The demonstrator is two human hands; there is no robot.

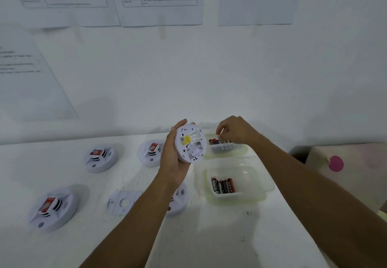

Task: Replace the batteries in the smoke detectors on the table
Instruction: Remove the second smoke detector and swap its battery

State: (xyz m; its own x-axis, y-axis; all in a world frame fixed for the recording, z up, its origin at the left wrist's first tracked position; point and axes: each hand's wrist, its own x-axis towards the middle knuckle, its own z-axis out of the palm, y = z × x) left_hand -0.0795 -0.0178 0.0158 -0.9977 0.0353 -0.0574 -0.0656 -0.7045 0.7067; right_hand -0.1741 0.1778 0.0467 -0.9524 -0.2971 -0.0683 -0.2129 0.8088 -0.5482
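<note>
Grip state: right grip (pixel 234 130) was bunched, fingertips down, and whether it pinched a battery could not be told; left grip (pixel 170 156) was wrapped round smoke detector (pixel 190 142).
Detector place: held above surface (pixel 230 236), back toward the camera.
Key relation: batteries (pixel 217 141) lay in a row in far tub (pixel 240 148), directly under right grip, just right of smoke detector.
Nearer hand: right.

Smoke detectors (pixel 100 158) left, battery tubs (pixel 257 196) right
</note>
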